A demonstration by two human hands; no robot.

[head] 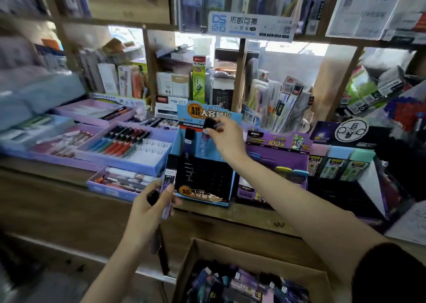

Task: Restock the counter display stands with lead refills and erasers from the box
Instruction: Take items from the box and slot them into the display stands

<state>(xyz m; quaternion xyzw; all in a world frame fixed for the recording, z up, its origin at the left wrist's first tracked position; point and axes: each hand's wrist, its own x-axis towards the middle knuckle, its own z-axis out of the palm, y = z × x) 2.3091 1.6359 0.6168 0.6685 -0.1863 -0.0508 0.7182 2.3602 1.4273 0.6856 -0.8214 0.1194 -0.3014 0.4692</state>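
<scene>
The blue display stand (202, 180) sits at the front edge of the desk (46, 178), straight ahead of me. 1 black-capped standing refill (189, 137) is in its back row, in front of the blue header card. Just beside its left front corner lies a small purple tray (119, 180) of pens, and behind that, larger pen trays (124, 146) run toward the desk's left end. To the right stands the purple eraser stand (276, 157), then a row of pastel erasers (341, 164) in sleeves. Below the desk's front edge, the open cardboard box (230, 245) holds a heap of purple and black packs. Nothing lies between my hands and the stand.

My right hand (227, 139) reaches over the stand, arm stretched out. Its thumb and first fingers pinch the black cap of a lead refill (207, 130), which hangs upright above the back row. My left hand (149, 210) waits lower, before the stand's left front corner, fingers curled round an upright spare refill (169, 183), thumb pressed on its face. A second dark cap shows in the palm; how many it holds I cannot tell.

The desk is brown wood. Behind it, wooden shelves (239, 77) are packed with stationery, under a white-and-blue sign (249, 26).
</scene>
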